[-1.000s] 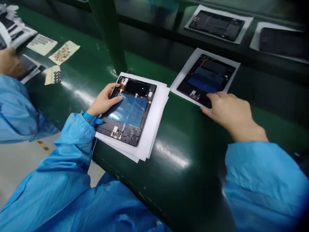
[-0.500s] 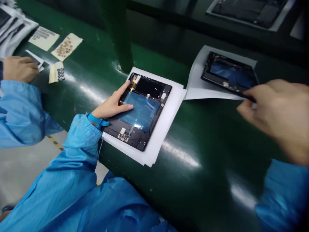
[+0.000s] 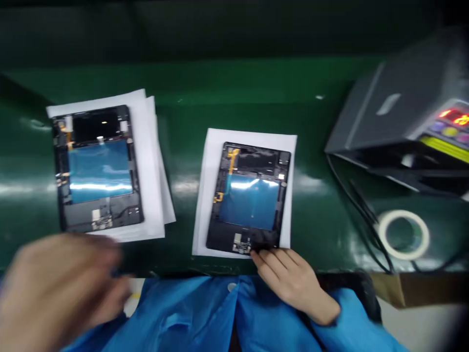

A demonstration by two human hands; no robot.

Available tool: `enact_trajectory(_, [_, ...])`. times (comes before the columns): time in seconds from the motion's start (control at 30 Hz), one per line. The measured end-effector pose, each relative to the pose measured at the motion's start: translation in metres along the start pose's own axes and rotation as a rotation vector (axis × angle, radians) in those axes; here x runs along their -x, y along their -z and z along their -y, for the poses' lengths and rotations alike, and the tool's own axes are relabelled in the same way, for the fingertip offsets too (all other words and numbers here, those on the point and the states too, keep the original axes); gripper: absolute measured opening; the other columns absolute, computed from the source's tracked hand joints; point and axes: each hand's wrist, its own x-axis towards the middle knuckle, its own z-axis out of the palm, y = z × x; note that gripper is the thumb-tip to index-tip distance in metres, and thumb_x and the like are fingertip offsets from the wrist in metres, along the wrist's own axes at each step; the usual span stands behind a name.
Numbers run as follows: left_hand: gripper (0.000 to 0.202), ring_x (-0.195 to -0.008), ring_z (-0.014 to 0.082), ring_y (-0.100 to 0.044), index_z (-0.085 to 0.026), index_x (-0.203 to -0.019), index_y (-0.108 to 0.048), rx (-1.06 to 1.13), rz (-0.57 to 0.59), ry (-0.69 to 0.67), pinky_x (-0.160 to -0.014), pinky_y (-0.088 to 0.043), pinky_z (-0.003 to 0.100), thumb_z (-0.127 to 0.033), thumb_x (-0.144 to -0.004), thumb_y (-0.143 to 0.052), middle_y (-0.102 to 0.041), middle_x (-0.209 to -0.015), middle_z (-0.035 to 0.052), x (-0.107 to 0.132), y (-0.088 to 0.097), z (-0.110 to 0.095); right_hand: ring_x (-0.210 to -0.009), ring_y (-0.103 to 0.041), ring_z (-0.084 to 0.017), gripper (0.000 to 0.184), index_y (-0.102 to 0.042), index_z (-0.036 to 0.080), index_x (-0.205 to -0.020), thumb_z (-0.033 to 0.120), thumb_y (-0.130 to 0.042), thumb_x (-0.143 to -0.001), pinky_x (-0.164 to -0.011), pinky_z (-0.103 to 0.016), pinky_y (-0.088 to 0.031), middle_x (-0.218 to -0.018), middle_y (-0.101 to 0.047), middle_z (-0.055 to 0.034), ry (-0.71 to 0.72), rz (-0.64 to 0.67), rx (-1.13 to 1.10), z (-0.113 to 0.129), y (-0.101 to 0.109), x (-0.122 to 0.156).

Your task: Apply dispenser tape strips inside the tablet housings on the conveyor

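An opened tablet (image 3: 252, 239) with a blue-filmed battery and orange flex cables lies on white sheets (image 3: 203, 210) in front of me. My right hand (image 3: 287, 276) grips its lower edge near the right corner; the fingers rest on the edge and the thumb is mostly hidden. Large and smeared by motion, my left hand (image 3: 69, 283) is close to the camera at lower left. It is nearest to a second opened tablet (image 3: 78, 215), which lies on another stack of white sheets (image 3: 150, 181). Whether this hand holds anything is not clear.
At the right stands a grey device (image 3: 381, 98) with a lit red display, cables (image 3: 361, 210) running below it. A roll of cream tape (image 3: 383, 234) lies near the green bench's (image 3: 311, 220) front edge. A cardboard box (image 3: 421, 288) is beneath.
My view has swung right. The tablet in my right hand, tilted up before, now lies flat on its sheets. My left hand has come off the other tablet.
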Motion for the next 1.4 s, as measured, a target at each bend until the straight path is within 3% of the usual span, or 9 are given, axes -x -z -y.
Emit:
enact_trajectory(0.13, [0.020,-0.082,0.0242,-0.067,-0.020,-0.102,-0.068,-0.441,-0.018,-0.914,-0.069,-0.058,0.039,-0.028,-0.084,-0.071,-0.072,-0.090,0.0059,-0.017,-0.071,-0.033,-0.079,-0.061,-0.012,0.017,-0.067,0.021,-0.105,0.020,-0.058,-0.091,-0.072,-0.026,-0.049,-0.088,-0.071,-0.0005,-0.180,-0.226,0.076,-0.057,0.005,0.017])
enact_trajectory(0.2, [0.019,-0.082,0.0248,-0.068,-0.011,-0.102,-0.067,-0.642,0.089,-1.046,-0.068,-0.056,0.038,-0.023,-0.088,-0.064,-0.072,-0.093,0.0103,-0.028,-0.102,-0.043,-0.083,-0.063,-0.016,0.024,-0.065,0.021,-0.112,0.023,-0.062,-0.088,-0.072,-0.029,-0.050,-0.095,-0.072,-0.0043,-0.385,-0.315,0.310,-0.099,0.014,0.027])
enact_trajectory(0.33, [0.017,-0.079,0.0224,-0.066,-0.009,-0.102,-0.064,-0.787,0.243,-1.079,-0.067,-0.053,0.035,-0.009,-0.088,-0.054,-0.069,-0.091,0.0097,-0.037,-0.128,-0.051,-0.102,-0.062,-0.027,0.041,-0.055,0.017,-0.134,0.029,-0.050,-0.095,-0.081,-0.041,-0.052,-0.118,-0.066,-0.0150,-0.595,-0.323,0.413,-0.165,0.026,0.041])
enact_trajectory(0.5, [0.011,-0.076,0.0216,-0.063,-0.011,-0.092,-0.062,-0.785,0.255,-1.092,-0.064,-0.049,0.033,-0.008,-0.090,-0.051,-0.066,-0.082,0.0071,-0.034,-0.133,-0.056,-0.097,-0.064,-0.026,0.035,-0.063,0.020,-0.122,0.033,-0.041,-0.099,-0.079,-0.040,-0.052,-0.112,-0.069,-0.0109,-0.720,-0.257,0.449,-0.193,0.022,0.047])
enact_trajectory(0.73, [0.011,-0.073,0.0189,-0.061,-0.013,-0.088,-0.063,-0.658,0.215,-1.080,-0.068,-0.047,0.032,-0.014,-0.092,-0.053,-0.065,-0.079,0.0044,-0.025,-0.146,-0.057,-0.094,-0.066,-0.026,0.021,-0.068,0.019,-0.103,0.028,-0.050,-0.095,-0.080,-0.039,-0.051,-0.097,-0.071,-0.0141,-0.657,-0.348,0.319,-0.163,0.029,0.039])
enact_trajectory(0.9, [0.015,-0.065,0.0145,-0.055,-0.015,-0.086,-0.063,-0.543,0.267,-1.092,-0.065,-0.044,0.030,-0.017,-0.095,-0.052,-0.063,-0.076,0.0030,-0.027,-0.146,-0.052,-0.077,-0.065,-0.015,0.002,-0.064,0.021,-0.089,0.021,-0.063,-0.088,-0.065,-0.027,-0.048,-0.090,-0.073,-0.0009,-0.333,-0.288,0.177,-0.132,0.017,-0.010])
enact_trajectory(1.03, [0.014,-0.062,0.0145,-0.052,-0.016,-0.084,-0.062,-0.495,0.279,-1.067,-0.060,-0.040,0.030,-0.017,-0.094,-0.053,-0.056,-0.068,0.0006,-0.037,-0.137,-0.049,-0.078,-0.067,-0.014,0.009,-0.067,0.020,-0.093,0.023,-0.059,-0.090,-0.062,-0.027,-0.045,-0.094,-0.074,-0.0009,-0.292,-0.196,0.090,-0.137,-0.002,-0.045])
enact_trajectory(1.23, [0.009,-0.059,0.0166,-0.053,-0.015,-0.084,-0.061,-0.580,0.120,-0.887,-0.051,-0.038,0.032,-0.018,-0.091,-0.056,-0.057,-0.071,0.0019,-0.082,-0.130,-0.068,-0.082,-0.069,-0.015,0.016,-0.069,0.020,-0.100,0.026,-0.055,-0.092,-0.068,-0.027,-0.052,-0.093,-0.073,-0.0023,-0.429,-0.216,-0.222,-0.150,-0.019,-0.047])
enact_trajectory(1.4, [0.016,-0.068,0.0195,-0.059,-0.014,-0.088,-0.062,-0.692,-0.051,-0.696,-0.052,-0.042,0.033,-0.023,-0.096,-0.052,-0.064,-0.082,0.0081,-0.132,-0.153,-0.084,-0.086,-0.068,-0.017,0.018,-0.068,0.020,-0.105,0.021,-0.056,-0.092,-0.073,-0.030,-0.054,-0.095,-0.072,-0.0044,-0.472,-0.294,-0.467,-0.157,-0.018,-0.032])
